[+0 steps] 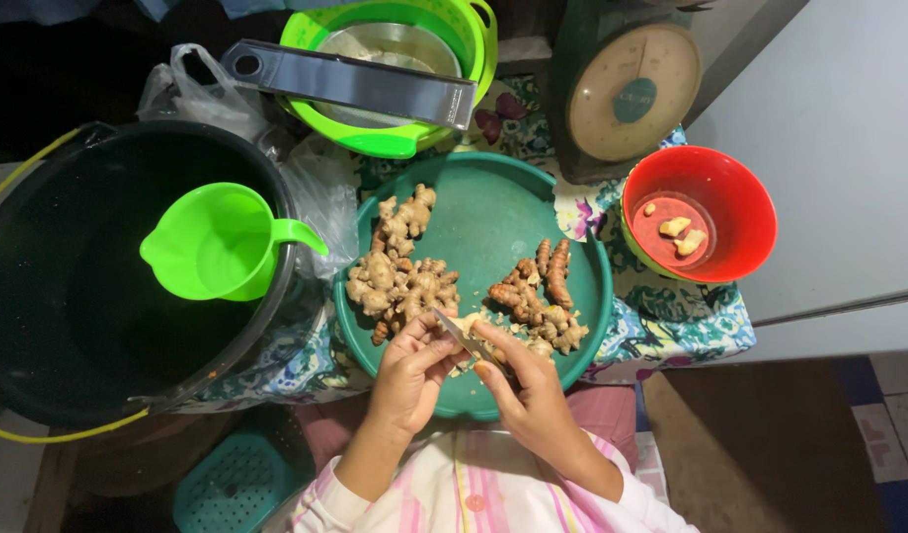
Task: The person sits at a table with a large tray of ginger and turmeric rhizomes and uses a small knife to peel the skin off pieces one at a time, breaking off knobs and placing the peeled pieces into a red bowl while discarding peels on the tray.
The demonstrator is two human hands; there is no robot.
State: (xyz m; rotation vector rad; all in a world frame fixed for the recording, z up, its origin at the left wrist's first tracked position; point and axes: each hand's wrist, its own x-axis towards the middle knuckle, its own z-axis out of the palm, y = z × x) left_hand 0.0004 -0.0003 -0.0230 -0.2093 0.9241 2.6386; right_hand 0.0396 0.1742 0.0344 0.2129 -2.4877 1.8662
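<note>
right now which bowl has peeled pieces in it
The red bowl at the right, holding a few pale peeled pieces. The green bowl at the top has a metal bowl nested inside.

A black bucket [69, 296] at left holds a green jug [217, 242]; a green basin [394, 59] sits beyond with a grey grater [350, 84] across it; a dial scale [631, 89] stands beside a red bowl [730, 197]
</note>
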